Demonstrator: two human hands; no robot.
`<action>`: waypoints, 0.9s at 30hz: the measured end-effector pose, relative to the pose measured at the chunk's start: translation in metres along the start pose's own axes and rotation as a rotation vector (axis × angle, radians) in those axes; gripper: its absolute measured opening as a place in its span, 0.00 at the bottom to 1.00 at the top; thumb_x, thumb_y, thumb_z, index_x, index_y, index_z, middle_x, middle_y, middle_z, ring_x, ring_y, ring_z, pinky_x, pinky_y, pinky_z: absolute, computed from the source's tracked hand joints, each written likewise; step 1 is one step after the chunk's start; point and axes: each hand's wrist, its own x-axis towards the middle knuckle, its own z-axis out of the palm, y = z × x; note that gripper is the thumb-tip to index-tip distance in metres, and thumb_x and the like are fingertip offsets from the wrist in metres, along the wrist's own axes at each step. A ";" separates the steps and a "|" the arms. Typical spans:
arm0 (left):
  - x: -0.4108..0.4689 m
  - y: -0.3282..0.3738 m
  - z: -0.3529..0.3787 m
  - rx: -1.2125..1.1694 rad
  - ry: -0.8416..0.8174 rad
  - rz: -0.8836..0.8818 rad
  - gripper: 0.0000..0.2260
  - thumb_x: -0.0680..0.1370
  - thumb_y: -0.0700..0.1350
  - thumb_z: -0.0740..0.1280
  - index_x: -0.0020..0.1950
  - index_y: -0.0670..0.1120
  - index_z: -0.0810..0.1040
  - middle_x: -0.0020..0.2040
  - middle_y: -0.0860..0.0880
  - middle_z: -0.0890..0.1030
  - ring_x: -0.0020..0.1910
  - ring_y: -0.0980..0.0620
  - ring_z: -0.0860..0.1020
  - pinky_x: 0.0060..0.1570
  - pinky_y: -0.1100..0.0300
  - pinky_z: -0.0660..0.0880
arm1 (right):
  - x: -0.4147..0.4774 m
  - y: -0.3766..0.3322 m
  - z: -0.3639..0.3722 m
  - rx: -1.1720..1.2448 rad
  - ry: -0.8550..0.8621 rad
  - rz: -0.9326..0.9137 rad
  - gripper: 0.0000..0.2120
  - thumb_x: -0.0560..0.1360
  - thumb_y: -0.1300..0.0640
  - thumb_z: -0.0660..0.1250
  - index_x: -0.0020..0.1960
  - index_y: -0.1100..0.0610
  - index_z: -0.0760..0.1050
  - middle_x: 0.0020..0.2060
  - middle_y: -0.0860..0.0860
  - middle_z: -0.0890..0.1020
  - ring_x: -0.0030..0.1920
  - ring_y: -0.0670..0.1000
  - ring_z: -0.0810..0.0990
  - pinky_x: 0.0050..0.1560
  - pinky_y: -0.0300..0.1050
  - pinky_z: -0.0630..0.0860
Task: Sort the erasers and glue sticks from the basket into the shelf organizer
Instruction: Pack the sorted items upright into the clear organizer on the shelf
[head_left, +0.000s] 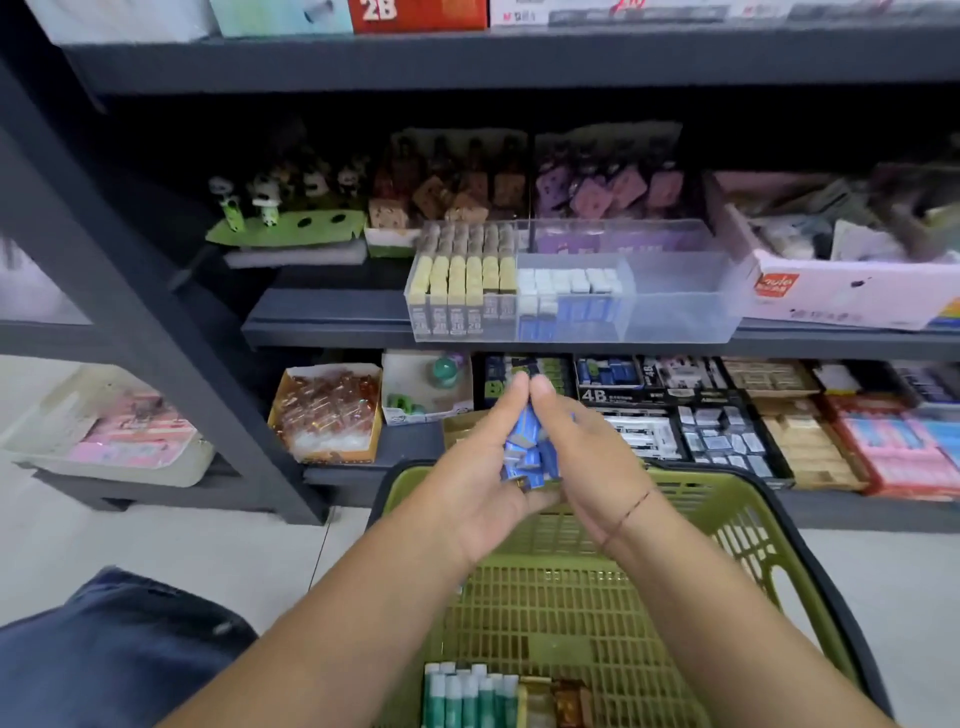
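Both hands are cupped round a bundle of blue erasers (530, 452) – the left hand (483, 467) curls beneath it, the right hand (587, 457) closes against its right side, and the thumbs meet on top. The bundle hangs above the far end of the green basket (727, 499), well below the clear organizer (675, 312) on the middle shelf. Matching blue-sleeved erasers already fill part of the middle compartment (571, 306), so that looks like the place for this load. To do it well, I would keep the clasp snug on the way up, clear the organizer's near wall, then loosen the hands low inside the compartment so the pieces drop in rather than scatter; squaring them into rows can follow. The right compartment looks bare, probably meant for the glue sticks (467, 701), which lie at the near end of the basket, cut off by the frame's lower edge. How many erasers the hands hold is hidden – most of the right hand's fingers too – and the brown items just right of the glue sticks are too blurred to name.
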 end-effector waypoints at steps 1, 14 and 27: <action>-0.004 0.003 0.005 -0.015 0.007 0.018 0.24 0.75 0.58 0.64 0.64 0.42 0.77 0.55 0.44 0.83 0.53 0.50 0.83 0.50 0.49 0.79 | -0.001 -0.002 0.002 -0.036 0.036 -0.012 0.28 0.74 0.36 0.59 0.52 0.60 0.78 0.44 0.56 0.85 0.47 0.54 0.84 0.53 0.54 0.80; -0.012 0.021 0.013 -0.088 -0.096 0.027 0.12 0.73 0.50 0.68 0.52 0.46 0.83 0.49 0.45 0.85 0.45 0.50 0.84 0.48 0.52 0.79 | 0.001 -0.017 0.005 -0.253 0.223 -0.200 0.31 0.76 0.31 0.44 0.50 0.51 0.76 0.46 0.51 0.82 0.50 0.49 0.80 0.56 0.52 0.76; -0.007 0.027 0.022 -0.386 0.020 0.012 0.15 0.70 0.47 0.72 0.48 0.37 0.78 0.43 0.38 0.84 0.39 0.43 0.84 0.41 0.49 0.82 | -0.009 0.003 0.000 -0.068 0.265 -0.418 0.09 0.75 0.44 0.64 0.49 0.48 0.77 0.47 0.49 0.80 0.50 0.49 0.80 0.52 0.45 0.76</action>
